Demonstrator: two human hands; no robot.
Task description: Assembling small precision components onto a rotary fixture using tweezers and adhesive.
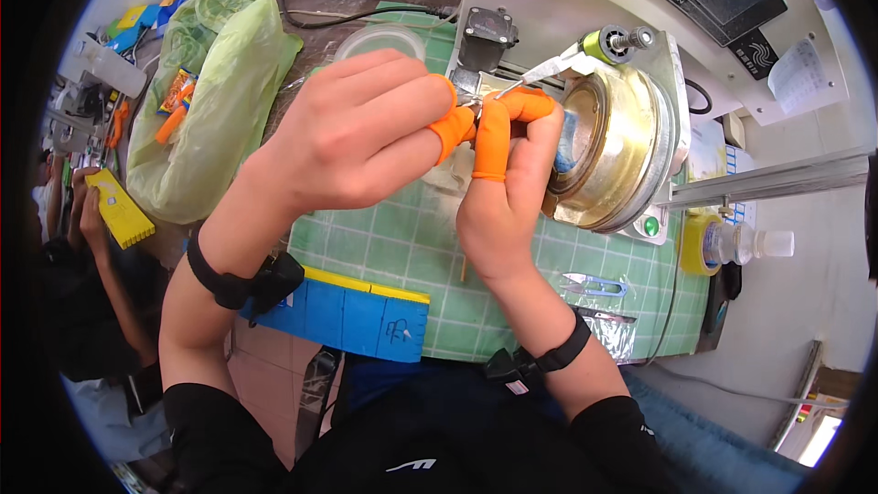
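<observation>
My left hand (352, 133) and my right hand (508, 197) meet in front of the machine, each wearing orange finger cots. Both are closed, fingertips pinched together around a small shiny metal piece (476, 108), mostly hidden by the fingers. Its exact kind is too small to make out. Close to the right fingers is the round polishing wheel housing (622, 151), brassy and cloudy, with a blue patch inside. A thin nozzle with a white sleeve (553, 64) points down toward the fingertips from a green-and-black fitting (608, 44).
Under my arms lies a green gridded mat (439, 311). A blue ruled block with a yellow edge (352, 316) sits at its front. Blue-handled snips (594, 285) rest on the right; a pale green plastic bag (219, 119) stands left. Another person's hands hold a yellow block (119, 206).
</observation>
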